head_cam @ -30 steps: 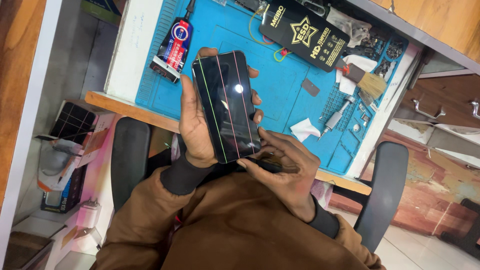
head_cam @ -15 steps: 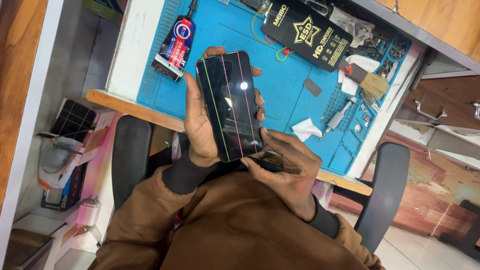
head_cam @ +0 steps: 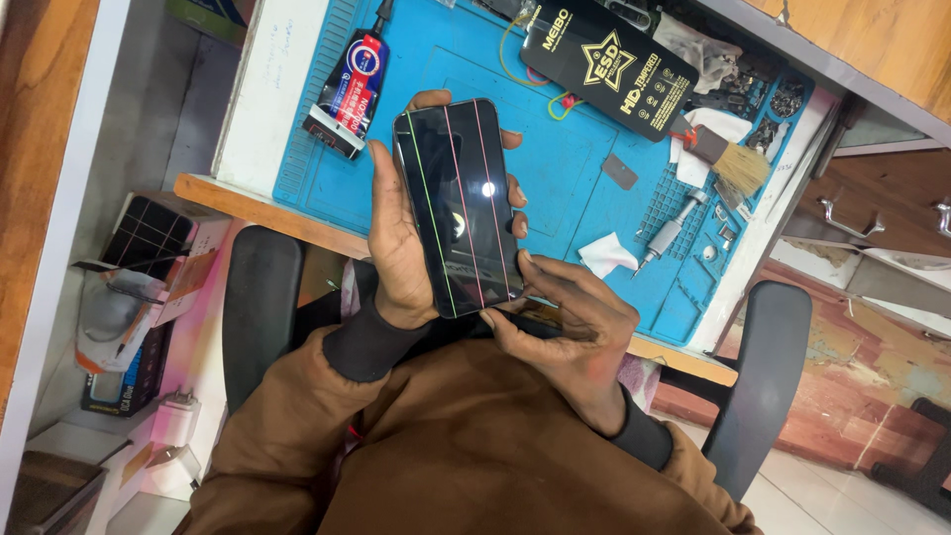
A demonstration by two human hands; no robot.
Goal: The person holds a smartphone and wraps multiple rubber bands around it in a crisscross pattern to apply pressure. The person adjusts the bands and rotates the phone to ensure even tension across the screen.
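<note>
1. Glue tube, black and red, lies on the blue mat w/ its nozzle pointing away from the person; parked off to the side, likely so the mat's middle stays free.
2. Left hand is closed round the phone, thumb along the left edge, fingertips wrapping the right edge. Phone is held up off the desk, screen facing the camera, prob. so the display can be checked.
3. Screen is dark w/ thin green, pink and red vertical lines plus a bright light reflection, so it looks faulty.
4. Right hand is curled at the phone's bottom corner, thumb touching the lower edge; it steadies that end. Something dark sits under its fingers; can't tell if it's a tool or part of the phone.
5. Tissue scrap and a metal screwdriver lie on the mat just right of the phone, near the right hand for quick reach.
6. Black box and brush sit further back, out of the way.
</note>
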